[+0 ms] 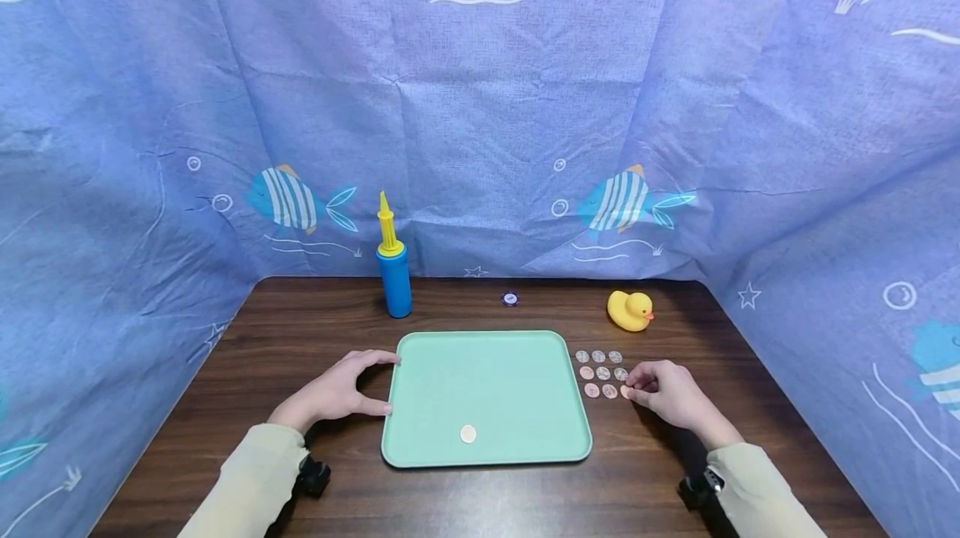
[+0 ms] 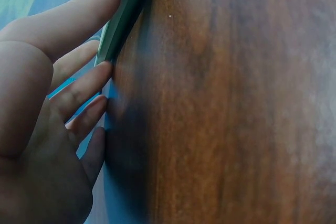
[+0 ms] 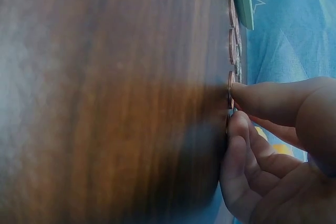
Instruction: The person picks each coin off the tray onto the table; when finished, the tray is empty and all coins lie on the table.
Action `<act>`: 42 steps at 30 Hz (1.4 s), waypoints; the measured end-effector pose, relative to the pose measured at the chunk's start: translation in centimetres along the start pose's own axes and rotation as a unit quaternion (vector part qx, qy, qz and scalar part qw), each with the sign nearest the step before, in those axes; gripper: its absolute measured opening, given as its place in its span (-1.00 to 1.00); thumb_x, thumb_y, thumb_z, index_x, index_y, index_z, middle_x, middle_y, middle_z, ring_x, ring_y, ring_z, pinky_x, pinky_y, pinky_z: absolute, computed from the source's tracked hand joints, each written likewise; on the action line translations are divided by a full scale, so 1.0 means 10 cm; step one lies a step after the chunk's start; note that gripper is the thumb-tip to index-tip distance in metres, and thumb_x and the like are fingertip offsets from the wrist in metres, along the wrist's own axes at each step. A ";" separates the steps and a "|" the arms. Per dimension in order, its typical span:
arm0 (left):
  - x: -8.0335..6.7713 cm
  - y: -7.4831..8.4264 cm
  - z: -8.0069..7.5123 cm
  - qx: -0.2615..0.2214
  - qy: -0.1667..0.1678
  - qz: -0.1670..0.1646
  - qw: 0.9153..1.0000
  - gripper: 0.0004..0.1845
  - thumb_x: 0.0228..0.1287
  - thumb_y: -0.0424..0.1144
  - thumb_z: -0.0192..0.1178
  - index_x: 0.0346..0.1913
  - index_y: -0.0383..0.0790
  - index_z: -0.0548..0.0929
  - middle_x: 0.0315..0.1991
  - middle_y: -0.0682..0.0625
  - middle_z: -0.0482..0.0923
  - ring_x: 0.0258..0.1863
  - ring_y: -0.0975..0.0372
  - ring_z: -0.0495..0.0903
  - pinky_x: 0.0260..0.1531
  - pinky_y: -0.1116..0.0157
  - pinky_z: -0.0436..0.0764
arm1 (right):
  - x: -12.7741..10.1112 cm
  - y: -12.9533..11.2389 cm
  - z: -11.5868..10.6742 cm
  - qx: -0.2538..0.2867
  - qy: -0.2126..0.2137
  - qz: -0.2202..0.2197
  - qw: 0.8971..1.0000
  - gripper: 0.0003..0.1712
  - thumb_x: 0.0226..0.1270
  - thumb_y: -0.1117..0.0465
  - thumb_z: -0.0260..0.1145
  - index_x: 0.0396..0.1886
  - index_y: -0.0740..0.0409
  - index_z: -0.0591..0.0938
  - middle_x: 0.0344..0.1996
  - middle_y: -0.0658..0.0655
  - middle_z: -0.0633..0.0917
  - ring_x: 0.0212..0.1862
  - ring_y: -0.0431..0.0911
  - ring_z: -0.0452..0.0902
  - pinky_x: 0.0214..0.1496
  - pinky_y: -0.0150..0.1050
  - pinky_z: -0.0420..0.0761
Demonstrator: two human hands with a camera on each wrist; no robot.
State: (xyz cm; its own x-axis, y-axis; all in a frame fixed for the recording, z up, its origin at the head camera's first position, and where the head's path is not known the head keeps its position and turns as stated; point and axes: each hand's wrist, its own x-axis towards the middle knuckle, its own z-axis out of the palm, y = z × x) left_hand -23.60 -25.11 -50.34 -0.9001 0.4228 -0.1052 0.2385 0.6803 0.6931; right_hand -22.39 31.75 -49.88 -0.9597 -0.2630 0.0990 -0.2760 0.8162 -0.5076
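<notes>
A mint-green tray (image 1: 483, 388) lies on the table with one pale coin (image 1: 468, 434) near its front edge. My left hand (image 1: 341, 392) spreads its thumb and fingers along the tray's left rim; in the left wrist view the thumb (image 2: 68, 17) touches that rim. To the right of the tray, several silver and copper-coloured coins (image 1: 603, 374) lie flat in neat rows. My right hand (image 1: 671, 394) is at the nearest right corner of these rows, its thumb and curled fingers pinching a copper coin (image 3: 231, 90), which the fingertips partly cover.
Behind the tray stands a blue and yellow hand pump (image 1: 395, 271). A dark blue poker chip (image 1: 510, 299) lies near the table's back edge, and a yellow rubber duck (image 1: 630, 310) sits at the back right. Blue fish-print cloth (image 1: 480, 129) hangs around the table (image 1: 480, 496).
</notes>
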 end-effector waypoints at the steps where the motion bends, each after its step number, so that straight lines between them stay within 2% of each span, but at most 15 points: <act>1: 0.00 0.00 0.00 0.000 0.000 0.001 1.000 -0.13 0.12 0.15 0.59 0.48 0.04 0.50 0.48 -0.06 0.41 0.50 -0.09 0.27 0.39 -0.21 0.36 | 0.00 0.00 0.00 0.001 0.000 0.000 1.000 -0.88 0.23 0.25 0.59 -0.36 0.11 0.76 -0.46 -0.13 0.70 -0.39 -0.26 0.54 -0.28 -0.29 0.55; 10: 0.01 -0.03 0.00 0.005 -0.003 0.014 1.000 -0.12 0.13 0.15 0.59 0.49 0.01 0.49 0.49 -0.08 0.41 0.50 -0.12 0.26 0.38 -0.22 0.36 | 0.02 -0.02 -0.02 -0.010 0.008 0.001 1.000 -0.90 0.27 0.24 0.57 -0.36 0.02 0.76 -0.47 -0.16 0.70 -0.40 -0.29 0.52 -0.28 -0.28 0.52; 16: 0.00 -0.03 -0.01 0.005 -0.003 0.008 1.000 -0.11 0.11 0.14 0.60 0.49 0.01 0.50 0.49 -0.06 0.42 0.51 -0.10 0.26 0.40 -0.21 0.35 | 0.12 -0.11 -0.05 0.003 0.040 -0.017 0.999 -0.96 0.37 0.29 0.48 -0.28 0.17 0.77 -0.46 -0.11 0.73 -0.41 -0.29 0.53 -0.28 -0.29 0.52; 23: 0.01 -0.02 0.00 -0.001 -0.003 0.003 1.000 -0.12 0.12 0.12 0.60 0.49 0.02 0.50 0.49 -0.04 0.42 0.51 -0.08 0.25 0.41 -0.19 0.34 | 0.30 -0.39 0.03 0.079 -0.007 -0.044 0.996 -0.94 0.42 0.34 0.42 -0.17 0.22 0.77 -0.51 0.02 0.74 -0.56 -0.18 0.61 -0.48 -0.30 0.60; 28: 0.01 0.00 0.00 -0.002 -0.003 0.007 1.000 -0.12 0.12 0.12 0.60 0.49 -0.01 0.49 0.49 -0.06 0.42 0.50 -0.09 0.26 0.40 -0.20 0.35 | 0.41 -0.65 0.15 0.101 -0.049 -0.109 0.988 -0.93 0.41 0.35 0.43 -0.16 0.22 0.75 -0.43 0.04 0.75 -0.51 -0.15 0.65 -0.48 -0.26 0.66; 32: 0.01 -0.01 0.00 0.001 -0.002 0.009 1.000 -0.12 0.12 0.13 0.60 0.49 -0.01 0.49 0.49 -0.06 0.42 0.50 -0.09 0.26 0.41 -0.21 0.34 | 0.49 -0.86 0.29 0.062 -0.052 -0.178 0.981 -0.90 0.35 0.35 0.49 -0.17 0.19 0.77 -0.32 0.00 0.76 -0.34 -0.23 0.66 -0.29 -0.24 0.71; 35: 0.01 -0.01 0.00 0.001 -0.002 0.009 1.000 -0.12 0.13 0.13 0.59 0.49 0.00 0.49 0.49 -0.06 0.41 0.51 -0.09 0.26 0.41 -0.21 0.34 | 0.54 -1.04 0.39 0.057 -0.066 -0.219 0.972 -0.86 0.29 0.35 0.53 -0.18 0.21 0.77 -0.27 0.05 0.79 -0.25 -0.17 0.70 -0.19 -0.19 0.73; 39: 0.01 -0.03 0.00 0.003 -0.003 0.014 1.000 -0.12 0.14 0.14 0.58 0.50 -0.01 0.49 0.49 -0.08 0.41 0.50 -0.12 0.26 0.40 -0.23 0.35 | 0.58 -1.28 0.53 0.069 -0.100 -0.252 0.960 -0.83 0.25 0.35 0.55 -0.18 0.25 0.77 -0.25 0.12 0.79 -0.22 -0.07 0.73 -0.15 -0.17 0.75; 42: 0.01 -0.03 0.01 0.004 -0.004 0.014 1.000 -0.12 0.14 0.14 0.58 0.49 0.00 0.49 0.49 -0.08 0.41 0.50 -0.12 0.27 0.39 -0.23 0.35 | 0.60 -1.43 0.62 0.064 -0.128 -0.263 0.954 -0.82 0.26 0.32 0.55 -0.16 0.23 0.77 -0.23 0.11 0.79 -0.20 -0.08 0.73 -0.11 -0.21 0.74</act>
State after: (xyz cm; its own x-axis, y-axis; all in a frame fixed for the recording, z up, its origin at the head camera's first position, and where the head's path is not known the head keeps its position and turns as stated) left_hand -23.78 -25.24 -50.63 -0.8904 0.4459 -0.0914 0.2661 0.6729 0.6902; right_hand -23.88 15.30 -47.30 -0.6408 -0.7496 0.1657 -0.6924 0.4711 -0.5465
